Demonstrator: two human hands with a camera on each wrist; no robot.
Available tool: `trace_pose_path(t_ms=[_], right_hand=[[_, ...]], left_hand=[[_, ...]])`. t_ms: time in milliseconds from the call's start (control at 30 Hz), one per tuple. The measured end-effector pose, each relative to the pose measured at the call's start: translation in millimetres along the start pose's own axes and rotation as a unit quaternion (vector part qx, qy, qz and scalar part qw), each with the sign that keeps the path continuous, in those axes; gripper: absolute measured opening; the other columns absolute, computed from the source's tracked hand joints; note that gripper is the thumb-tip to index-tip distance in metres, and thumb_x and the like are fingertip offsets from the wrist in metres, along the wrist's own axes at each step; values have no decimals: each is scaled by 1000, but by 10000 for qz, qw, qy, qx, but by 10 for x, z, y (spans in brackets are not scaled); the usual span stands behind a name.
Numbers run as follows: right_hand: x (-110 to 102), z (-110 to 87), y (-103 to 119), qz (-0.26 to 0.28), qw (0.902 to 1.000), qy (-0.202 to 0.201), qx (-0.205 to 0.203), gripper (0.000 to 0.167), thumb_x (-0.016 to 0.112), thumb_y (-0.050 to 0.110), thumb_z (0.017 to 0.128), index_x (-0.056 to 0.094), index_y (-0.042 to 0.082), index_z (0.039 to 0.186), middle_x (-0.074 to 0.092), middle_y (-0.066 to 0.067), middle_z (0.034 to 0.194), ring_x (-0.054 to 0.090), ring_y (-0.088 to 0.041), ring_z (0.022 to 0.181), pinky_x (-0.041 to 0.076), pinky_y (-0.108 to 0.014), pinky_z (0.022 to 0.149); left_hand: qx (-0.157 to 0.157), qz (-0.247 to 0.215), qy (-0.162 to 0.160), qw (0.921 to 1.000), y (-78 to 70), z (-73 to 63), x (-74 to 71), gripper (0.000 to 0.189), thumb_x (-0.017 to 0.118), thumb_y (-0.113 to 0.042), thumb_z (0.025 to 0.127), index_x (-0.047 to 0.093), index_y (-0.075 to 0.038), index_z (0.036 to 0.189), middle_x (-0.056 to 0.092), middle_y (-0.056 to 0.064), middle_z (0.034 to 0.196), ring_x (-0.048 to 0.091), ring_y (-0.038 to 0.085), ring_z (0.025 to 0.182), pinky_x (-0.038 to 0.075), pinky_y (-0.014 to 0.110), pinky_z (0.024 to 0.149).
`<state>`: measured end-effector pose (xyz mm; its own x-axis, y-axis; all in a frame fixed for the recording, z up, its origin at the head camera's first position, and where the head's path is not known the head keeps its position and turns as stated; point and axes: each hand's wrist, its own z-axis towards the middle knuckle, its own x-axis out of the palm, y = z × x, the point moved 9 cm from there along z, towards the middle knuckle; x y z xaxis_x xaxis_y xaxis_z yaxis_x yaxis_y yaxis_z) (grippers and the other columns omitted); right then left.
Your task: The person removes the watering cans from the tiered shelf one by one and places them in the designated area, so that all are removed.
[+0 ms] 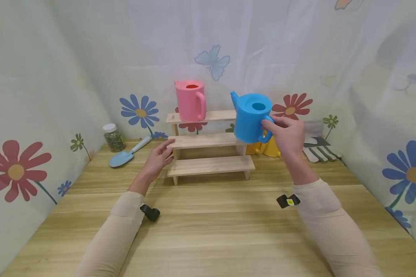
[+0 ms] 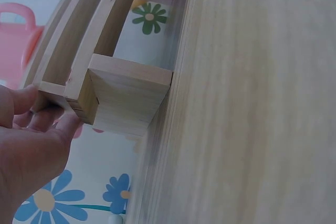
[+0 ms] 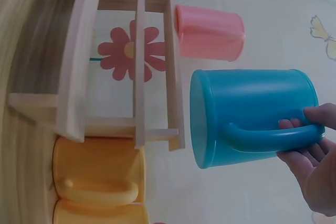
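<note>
My right hand [image 1: 288, 134] grips the handle of a blue watering can [image 1: 250, 119], held up in front of the right end of a three-tier wooden stand [image 1: 211, 165]. The can is roughly upright, its spout pointing left. At the stand's left end, my left hand [image 1: 157, 157] holds the edge of the middle tier; the left wrist view shows its bent fingers [image 2: 65, 124] against the wood. On the top tier's left part stands a pink watering can [image 1: 190, 102]. Beside the stand's right end, yellow watering cans [image 3: 100, 169] stand on the table, partly hidden in the head view.
A light blue trowel [image 1: 123, 157] and a lidded jar [image 1: 113, 138] lie and stand at the back left of the wooden table [image 1: 208, 227]. Gloves [image 1: 319, 154] are at the back right. A flowered curtain [image 1: 152, 46] hangs close behind the stand.
</note>
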<state>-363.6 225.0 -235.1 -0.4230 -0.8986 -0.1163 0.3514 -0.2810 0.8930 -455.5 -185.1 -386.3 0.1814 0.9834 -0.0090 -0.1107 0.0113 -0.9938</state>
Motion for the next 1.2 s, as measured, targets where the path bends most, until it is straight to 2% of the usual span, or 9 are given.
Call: trace_pose_path(t_ms=[267,533,667,800,933,1067,1200], right_hand=[[-143,-85,-97,-66,9997,205,74,47,82,39,84,75,5,116,76,-7,98,68,-21,101,52,-40,96],[-354,-92,-188,-517,9968,403,460,50,82,39,84,74,-1,114,75,-3,100,57,-21,108,50,-40,91],[-465,-64,-260,-503,9944,579,724,53,82,36,85,70,-3,119,73,2,98,58,-23,107,53,-42,95],[-548,-28,-333,-601,9899,892,918,59,80,38,87,66,-7,123,71,4,98,60,-28,109,52,-45,98],[-611,2,-378,-826,9856,1101,984,60,79,35,88,64,-10,124,69,-7,106,58,-33,110,52,-49,97],[-616,11,-465,-965,9795,1375,1116,56,79,31,89,64,-12,121,68,-13,107,63,-37,108,51,-50,97],[-580,18,-616,-886,9697,1840,1339,49,79,27,89,63,-13,114,71,-7,97,71,-29,97,48,-53,100]], left_hand=[[-9,18,17,10000,14,10,7,47,41,-19,109,38,-13,155,18,6,165,27,30,146,33,45,115],[23,-70,-23,10000,14,13,2,47,41,-18,109,37,-11,155,20,9,164,26,32,147,32,45,115],[53,-65,-11,10000,22,33,-3,47,42,-19,109,37,-11,155,21,10,164,25,33,147,32,45,115],[34,-44,2,10000,27,39,8,47,42,-19,109,38,-12,155,21,8,164,26,32,147,33,45,115],[28,-40,26,10000,19,34,29,47,42,-19,109,38,-11,155,21,8,164,27,31,147,33,45,115],[25,-79,34,10000,11,25,36,47,42,-18,109,37,-11,156,21,9,164,26,32,147,32,45,115],[24,-83,16,10000,7,16,27,47,41,-19,109,37,-12,156,20,9,164,25,33,147,31,45,115]])
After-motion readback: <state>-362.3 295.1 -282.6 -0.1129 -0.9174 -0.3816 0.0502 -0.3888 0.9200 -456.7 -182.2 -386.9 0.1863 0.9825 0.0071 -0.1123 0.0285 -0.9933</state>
